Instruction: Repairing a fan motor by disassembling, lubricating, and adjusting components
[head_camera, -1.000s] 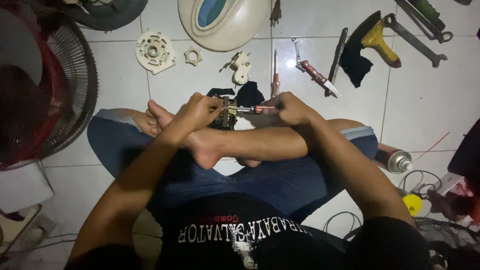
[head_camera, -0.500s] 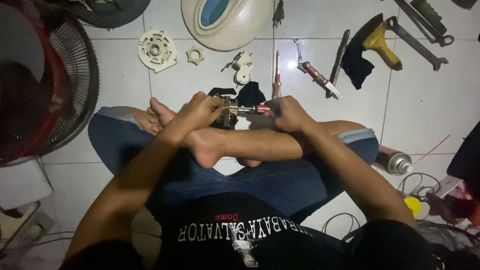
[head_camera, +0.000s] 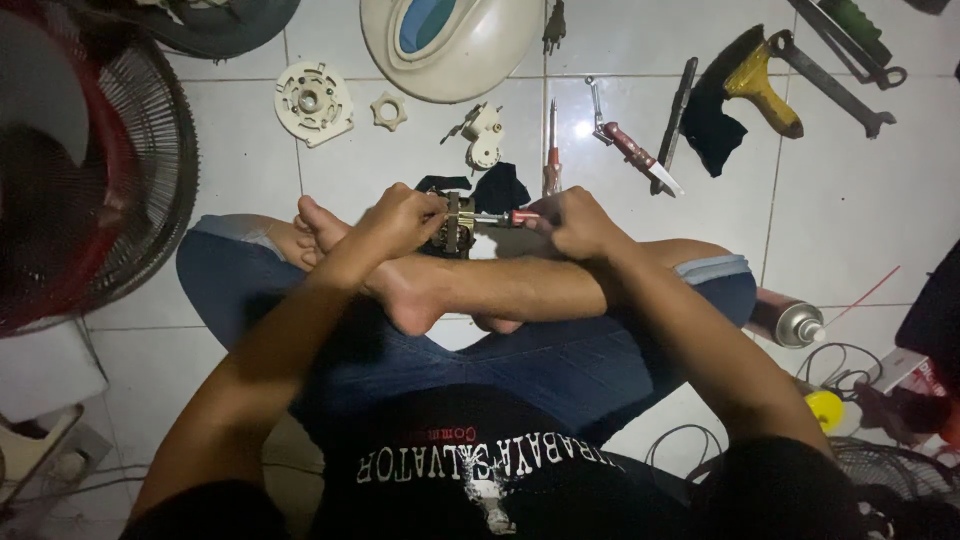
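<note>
Two hands work together: left hand (head_camera: 405, 222) fingers grip motor (head_camera: 455, 225), right hand (head_camera: 575, 225) fingers grip screwdriver (head_camera: 505, 217).

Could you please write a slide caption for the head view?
Cross-legged on white floor tiles, left hand steadies a small metal motor while right hand drives a red-handled screwdriver into it.
</note>
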